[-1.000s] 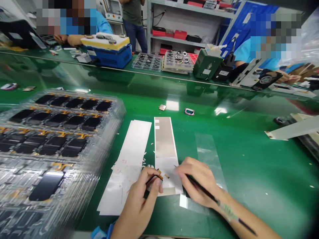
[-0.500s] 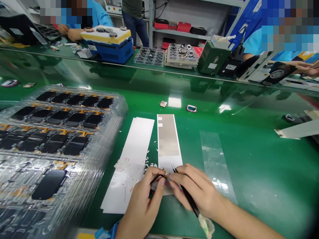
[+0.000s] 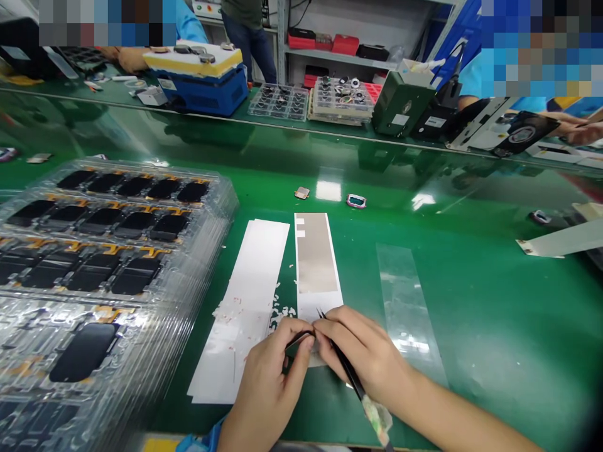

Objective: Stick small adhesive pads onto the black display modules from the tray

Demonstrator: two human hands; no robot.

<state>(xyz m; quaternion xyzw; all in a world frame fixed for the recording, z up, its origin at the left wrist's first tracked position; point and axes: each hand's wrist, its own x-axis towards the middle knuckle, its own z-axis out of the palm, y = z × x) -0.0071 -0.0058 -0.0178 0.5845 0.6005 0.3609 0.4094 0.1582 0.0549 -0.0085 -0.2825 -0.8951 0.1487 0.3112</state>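
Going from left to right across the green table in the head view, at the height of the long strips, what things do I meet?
Stacked trays of black screens → white strip → silver strip → clear film strip → white bar

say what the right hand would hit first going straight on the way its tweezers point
The right hand points its tweezers up and to the left, so it would probably meet the white end of the strip first, just beyond the tips, though depth is hard to judge here.
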